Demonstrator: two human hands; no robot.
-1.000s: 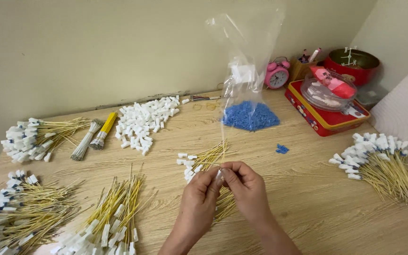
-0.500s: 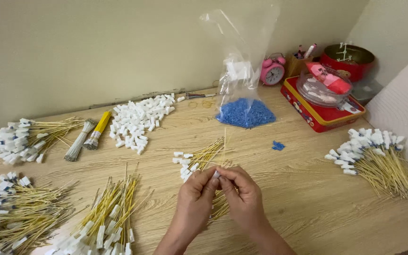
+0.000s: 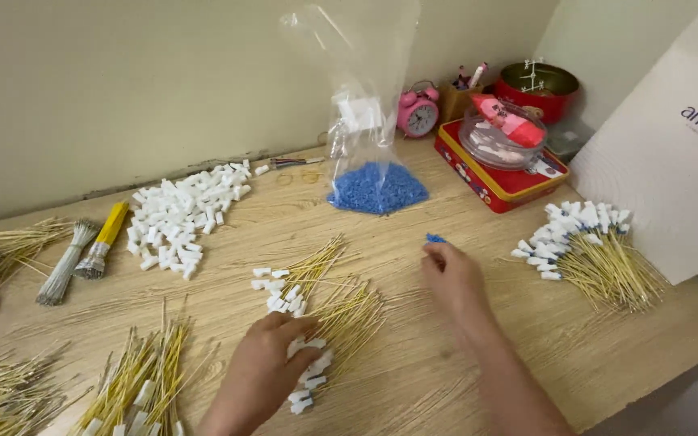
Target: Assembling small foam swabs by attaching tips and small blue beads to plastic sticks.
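My left hand (image 3: pixel 272 359) lies palm-down on one loose bundle of yellow wires with white connectors (image 3: pixel 325 331), fingers curled over the white ends but not visibly clamped on any single wire. My right hand (image 3: pixel 454 278), well apart to the right, reaches toward a small cluster of blue pieces (image 3: pixel 435 239) on the wooden table (image 3: pixel 414 379); its fingertips sit just beside them, and I cannot tell whether anything is pinched. Beyond that hand stands one clear plastic bag (image 3: pixel 369 121), upright, with a heap of blue pieces in its bottom. Right of the bag are one pink alarm clock (image 3: pixel 418 113), one red tin (image 3: pixel 498 173) bearing one clear lidded bowl (image 3: pixel 502 141), and one red pot (image 3: pixel 539 85). Further right lies one fanned bundle of finished wires (image 3: pixel 595 246) tipped white and blue. Left of my left hand I count one pile of loose white connectors (image 3: pixel 179 210), one grey wire bundle (image 3: pixel 62 262), one yellow-sleeved bundle (image 3: pixel 105 238), and three more yellow wire heaps along the table's left edge.
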